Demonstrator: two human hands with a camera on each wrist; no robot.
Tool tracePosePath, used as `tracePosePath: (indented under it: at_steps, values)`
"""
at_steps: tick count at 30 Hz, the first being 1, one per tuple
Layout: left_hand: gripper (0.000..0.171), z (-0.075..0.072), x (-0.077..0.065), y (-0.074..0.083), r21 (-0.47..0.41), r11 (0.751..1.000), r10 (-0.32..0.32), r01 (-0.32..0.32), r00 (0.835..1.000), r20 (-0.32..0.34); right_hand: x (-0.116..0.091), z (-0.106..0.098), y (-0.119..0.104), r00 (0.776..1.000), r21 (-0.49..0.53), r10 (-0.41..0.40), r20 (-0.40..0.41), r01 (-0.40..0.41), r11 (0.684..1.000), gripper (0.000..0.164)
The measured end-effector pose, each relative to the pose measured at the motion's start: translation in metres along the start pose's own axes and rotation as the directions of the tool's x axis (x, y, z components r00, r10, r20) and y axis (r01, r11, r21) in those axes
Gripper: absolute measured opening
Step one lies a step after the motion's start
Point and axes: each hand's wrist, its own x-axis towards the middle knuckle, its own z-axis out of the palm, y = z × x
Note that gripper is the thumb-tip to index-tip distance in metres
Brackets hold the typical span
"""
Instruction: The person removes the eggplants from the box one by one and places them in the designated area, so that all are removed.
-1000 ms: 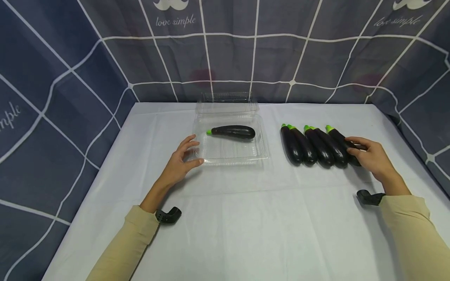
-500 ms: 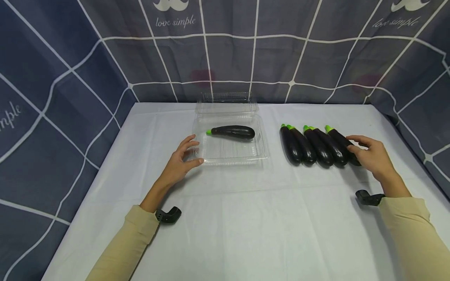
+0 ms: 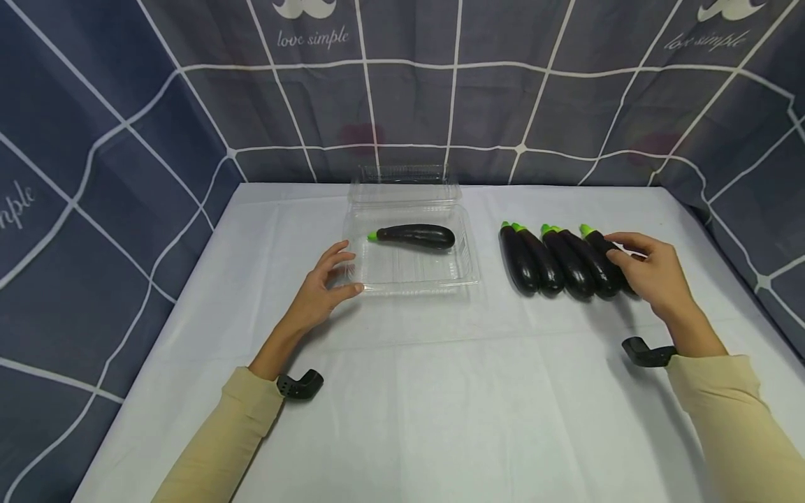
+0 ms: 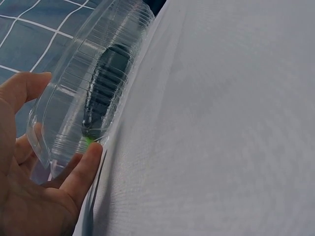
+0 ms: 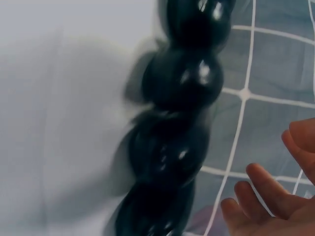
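A clear plastic clamshell box (image 3: 415, 269) lies with its lid raised at the back, one eggplant (image 3: 415, 236) lying across its tray. At the box's left side is my left hand (image 3: 322, 290), fingers spread along the wall and thumb at the front corner. The left wrist view shows that thumb (image 4: 88, 167) by the lower edge, with the eggplant's green stem just behind the plastic. My right hand (image 3: 650, 269) hovers over the rightmost eggplant (image 3: 600, 244) of a row. In the right wrist view its loosely bent fingers (image 5: 268, 184) are apart from the dark eggplants (image 5: 170, 147).
Several more eggplants (image 3: 569, 265) lie side by side right of the box, green stems pointing back. White cloth (image 3: 434, 405) covers the table. A dark grid-patterned curtain (image 3: 409, 105) hangs behind and along both sides.
My right hand has lifted slightly and shifted left over the rightmost eggplant. My left hand and the box stay in place.
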Motion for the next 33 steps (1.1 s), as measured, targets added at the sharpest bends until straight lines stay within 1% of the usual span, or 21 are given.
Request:
tracePosePath:
  at_steps: [2,4,5,7,9,15,19,22,24,27,31,33]
  values:
    - [0.053,0.0,0.0,-0.001,-0.006,1.0,0.003,-0.003,1.0,-0.001,-0.001,0.003,-0.005,0.999,0.008,-0.042,0.006,0.042,0.999,0.038]
    - [0.053,0.0,0.0,-0.002,-0.006,1.0,0.003,-0.003,1.0,-0.001,-0.002,0.006,-0.01,0.995,0.015,-0.102,0.013,0.102,0.995,0.035]
    - [0.053,0.0,-0.001,0.003,-0.006,1.0,0.002,-0.002,1.0,0.001,-0.002,0.007,-0.012,0.991,0.015,-0.132,0.018,0.131,0.991,0.034]
    - [0.053,0.0,-0.001,0.004,0.001,1.0,0.001,-0.001,1.0,0.001,-0.002,0.009,-0.017,0.982,0.017,-0.185,0.036,0.185,0.983,0.032]
    - [0.052,0.0,-0.001,0.005,0.003,1.0,-0.002,0.002,1.0,0.002,-0.002,0.011,-0.021,0.973,0.025,-0.221,0.061,0.22,0.975,0.033]
    - [0.053,-0.001,-0.002,0.005,-0.003,1.0,-0.007,0.007,1.0,0.01,-0.002,0.021,-0.036,0.952,0.049,-0.275,0.132,0.271,0.961,0.034]
    - [0.054,-0.002,-0.002,0.006,0.005,1.0,-0.015,0.015,1.0,0.015,-0.004,0.03,-0.047,0.941,0.047,-0.285,0.184,0.281,0.959,0.036]
    - [0.055,-0.002,-0.001,0.005,0.003,1.0,-0.024,0.024,1.0,0.02,-0.006,0.034,-0.056,0.935,0.062,-0.292,0.202,0.285,0.956,0.036]
    - [0.055,-0.002,0.0,0.003,0.005,1.0,-0.022,0.022,1.0,0.021,-0.006,0.036,-0.062,0.932,0.071,-0.303,0.2,0.294,0.953,0.036]
    - [0.057,-0.003,0.003,-0.009,0.005,1.0,-0.015,0.015,1.0,0.014,-0.006,0.04,-0.07,0.925,0.085,-0.326,0.193,0.315,0.945,0.034]
    - [0.059,-0.004,0.007,-0.028,-0.006,1.0,-0.01,0.01,1.0,0.005,-0.006,0.048,-0.078,0.917,0.101,-0.337,0.212,0.323,0.941,0.034]
    - [0.058,-0.004,0.007,-0.031,-0.01,1.0,-0.006,0.006,1.0,0.006,-0.006,0.052,-0.082,0.913,0.113,-0.338,0.229,0.32,0.941,0.034]
